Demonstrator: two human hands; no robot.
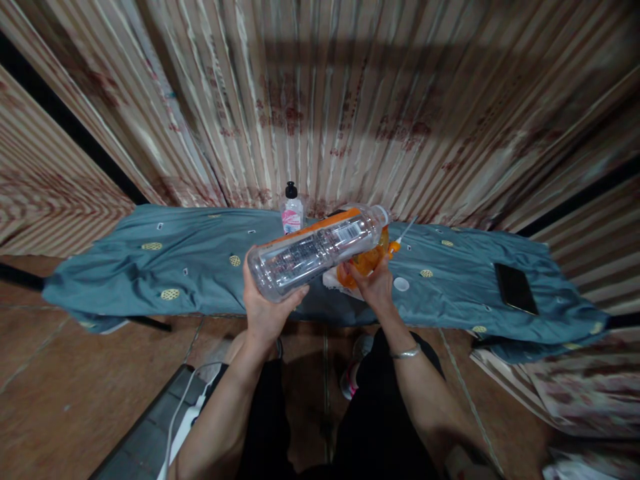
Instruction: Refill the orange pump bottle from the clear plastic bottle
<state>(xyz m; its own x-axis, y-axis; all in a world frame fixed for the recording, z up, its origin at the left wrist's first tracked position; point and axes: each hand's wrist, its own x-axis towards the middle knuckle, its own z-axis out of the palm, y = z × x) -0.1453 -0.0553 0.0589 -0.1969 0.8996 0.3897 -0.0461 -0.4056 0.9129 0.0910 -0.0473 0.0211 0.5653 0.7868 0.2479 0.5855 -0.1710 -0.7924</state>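
Near the middle of the frame, the left hand (265,300) is gripping a clear plastic bottle (315,252) by its base, fingers wrapped tight. The bottle is lying nearly sideways and partly hiding an orange container (364,261). The right hand (376,285) is clasping that container on the blue-grey cloth (190,267). A small black-capped bottle (291,210) is standing just behind. A white cap (401,284) is lying beside the right hand, and a phone (515,288) is resting at far right.

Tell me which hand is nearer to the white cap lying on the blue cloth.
Right. The right hand, holding an orange object, is just beside the white cap. The left hand grips the big clear bottle, farther from the cap.
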